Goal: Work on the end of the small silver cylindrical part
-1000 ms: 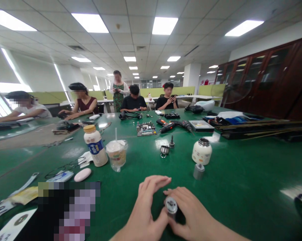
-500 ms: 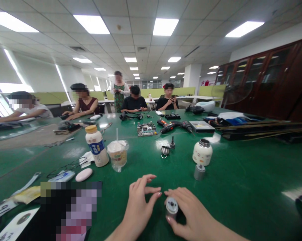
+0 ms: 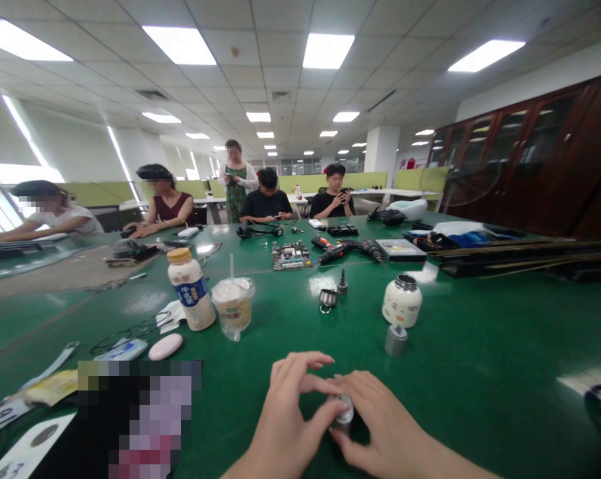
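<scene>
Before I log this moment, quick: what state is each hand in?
Left hand: curved, thumb over the metal cylinder; whether it grips cannot be told.
Right hand: closed around the metal cylinder's side.

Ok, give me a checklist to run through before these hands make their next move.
1. Right hand around the metal cylinder: ok, it wraps the side.
2. Left hand gripping the cylinder's top: cannot tell; its fingers are there, but whether they pinch anything is unclear.
3. Cylinder's top in full view: not ok, the left hand partly covers it.
4. Second cylinder clear of both hands: ok, it stands in front of the cream bottle.
5. Drink cup clear of the left hand: ok, well apart.
</scene>
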The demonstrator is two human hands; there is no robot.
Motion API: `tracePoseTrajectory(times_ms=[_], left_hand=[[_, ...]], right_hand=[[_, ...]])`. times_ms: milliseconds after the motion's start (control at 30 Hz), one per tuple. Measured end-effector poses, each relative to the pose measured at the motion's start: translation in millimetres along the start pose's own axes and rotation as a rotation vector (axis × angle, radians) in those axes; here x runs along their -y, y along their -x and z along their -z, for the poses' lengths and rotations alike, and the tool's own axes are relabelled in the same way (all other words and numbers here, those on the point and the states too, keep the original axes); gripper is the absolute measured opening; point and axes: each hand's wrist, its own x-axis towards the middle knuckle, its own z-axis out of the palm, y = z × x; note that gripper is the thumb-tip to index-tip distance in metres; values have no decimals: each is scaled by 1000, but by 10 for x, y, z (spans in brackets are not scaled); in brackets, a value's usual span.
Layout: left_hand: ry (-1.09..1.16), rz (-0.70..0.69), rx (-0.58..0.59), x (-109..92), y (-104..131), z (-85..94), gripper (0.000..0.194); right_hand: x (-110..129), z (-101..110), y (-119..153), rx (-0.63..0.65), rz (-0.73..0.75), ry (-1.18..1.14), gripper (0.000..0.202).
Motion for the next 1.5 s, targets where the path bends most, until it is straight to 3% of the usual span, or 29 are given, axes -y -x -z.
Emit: tracePoseTrajectory(times_ms=[133,300,367,633,800,1033,1233,1333,1500], left_hand=[[0,17,61,-18,51,-63,17],[65,-78,61,-49,76,-13,51],[68,-57,49,-63,75,2,54],[-12,-35,36,-10,54,-63,20],[-37,47,-126,176,-13,-40,26],[-142,156,11,532,36,-98,42],[60,110,-77,299,10,-63,33],[98,61,-49,161,31,-77,39],[80,10,-19,93,55,-114,22]], right_hand=[[-21,-23,8,-3,2,-4,33],[-31,5,-12,22,12,3,31],[-25,13,-14,21,10,8,28],[-5,-11,-2,5,0,10,36],[13,26,-29,58,-43,16,36],[-6,15,-10,78,-86,18,40],[5,23,-26,58,-44,13,35],[12,23,-25,41,-26,9,30],[-1,-6,-9,3,-6,3,36]])
